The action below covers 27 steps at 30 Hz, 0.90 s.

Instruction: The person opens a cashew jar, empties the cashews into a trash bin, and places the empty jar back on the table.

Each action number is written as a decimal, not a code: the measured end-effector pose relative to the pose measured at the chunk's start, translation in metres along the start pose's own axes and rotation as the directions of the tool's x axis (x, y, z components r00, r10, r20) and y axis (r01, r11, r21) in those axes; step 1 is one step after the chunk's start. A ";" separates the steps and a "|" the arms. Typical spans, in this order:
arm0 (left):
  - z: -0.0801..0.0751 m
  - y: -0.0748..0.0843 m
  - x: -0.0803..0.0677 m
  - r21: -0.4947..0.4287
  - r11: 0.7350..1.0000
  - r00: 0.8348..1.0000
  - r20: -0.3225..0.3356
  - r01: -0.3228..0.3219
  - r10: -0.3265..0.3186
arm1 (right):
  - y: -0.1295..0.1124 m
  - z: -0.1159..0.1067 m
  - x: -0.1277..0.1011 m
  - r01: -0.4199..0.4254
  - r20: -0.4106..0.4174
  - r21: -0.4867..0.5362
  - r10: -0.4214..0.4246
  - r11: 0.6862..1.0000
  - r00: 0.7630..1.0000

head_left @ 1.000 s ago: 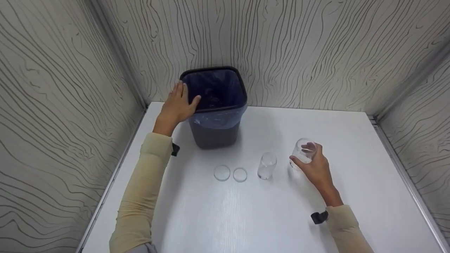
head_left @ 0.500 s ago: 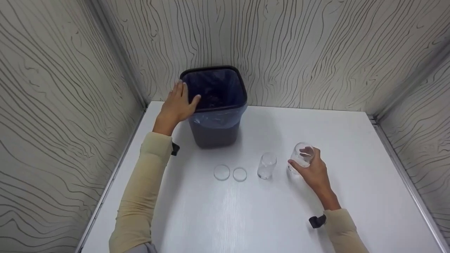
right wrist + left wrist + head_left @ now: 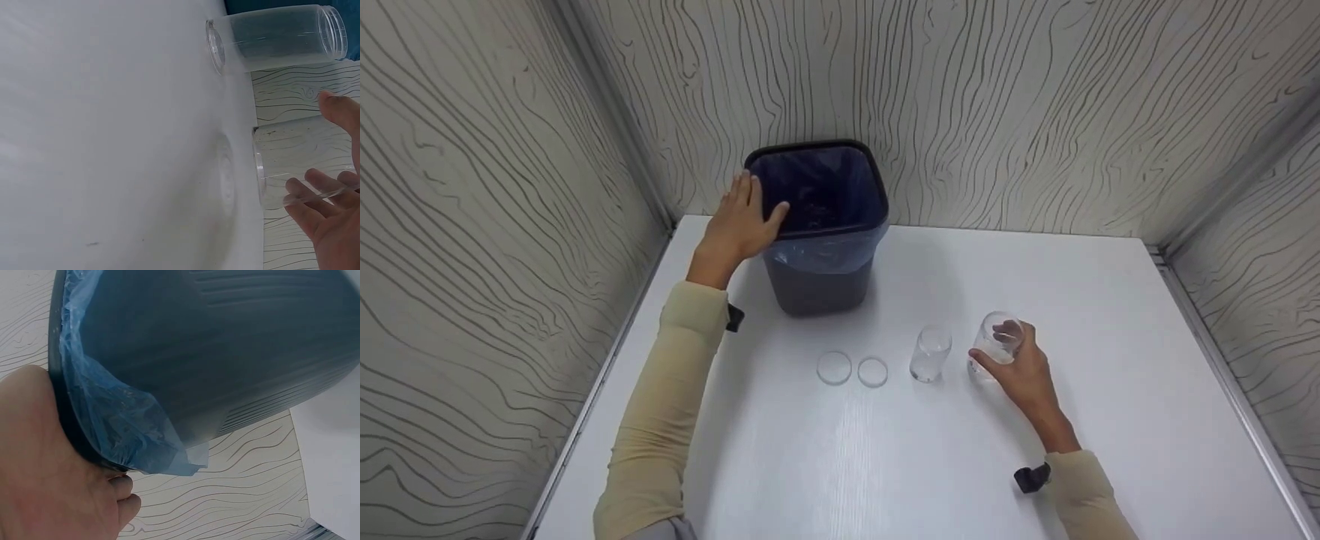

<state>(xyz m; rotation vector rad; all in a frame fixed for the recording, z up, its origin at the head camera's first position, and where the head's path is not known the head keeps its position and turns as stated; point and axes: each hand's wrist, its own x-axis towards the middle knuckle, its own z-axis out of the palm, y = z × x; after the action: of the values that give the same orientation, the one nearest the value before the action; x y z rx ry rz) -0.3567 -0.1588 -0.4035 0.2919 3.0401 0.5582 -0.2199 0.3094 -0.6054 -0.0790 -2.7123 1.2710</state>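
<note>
The right hand (image 3: 1024, 371) wraps its fingers round an upright glass jar (image 3: 996, 346); it seems just off the tabletop (image 3: 1110, 420). The left hand (image 3: 739, 225) lies flat against the bin (image 3: 817, 225).

A clear, empty glass (image 3: 996, 346) stands upright on the tabletop (image 3: 1110, 420), right of centre and well in from the right edge, with fingers curled round it. A dark bin (image 3: 819, 225) with a blue liner stands upright near the far left corner, a palm flat on its left rim.
</note>
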 end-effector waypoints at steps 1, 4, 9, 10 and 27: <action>0.000 0.000 0.000 0.003 1.000 1.000 0.001 0.000 0.000 | 0.000 0.001 0.000 0.001 0.002 0.005 -0.001 1.000 1.000; 0.000 -0.001 0.000 0.004 1.000 1.000 0.004 0.001 -0.001 | 0.001 0.002 0.000 -0.002 0.001 0.014 0.002 1.000 1.000; 0.000 -0.001 0.000 0.000 1.000 1.000 0.004 0.003 -0.003 | 0.002 0.004 -0.001 -0.008 0.006 0.012 0.008 1.000 1.000; 0.000 -0.001 0.000 0.000 1.000 1.000 0.005 0.003 -0.003 | 0.002 0.004 -0.002 -0.011 0.009 0.012 0.011 1.000 1.000; -0.001 0.000 -0.001 -0.010 1.000 1.000 0.017 0.009 -0.009 | 0.005 0.008 -0.005 -0.089 0.079 0.002 0.088 0.996 0.993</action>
<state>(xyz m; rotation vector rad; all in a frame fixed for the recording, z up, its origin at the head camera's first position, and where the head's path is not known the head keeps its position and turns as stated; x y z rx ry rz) -0.3557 -0.1592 -0.4021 0.2809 3.0204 0.5675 -0.2157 0.3060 -0.6146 -0.1532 -2.8003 1.3326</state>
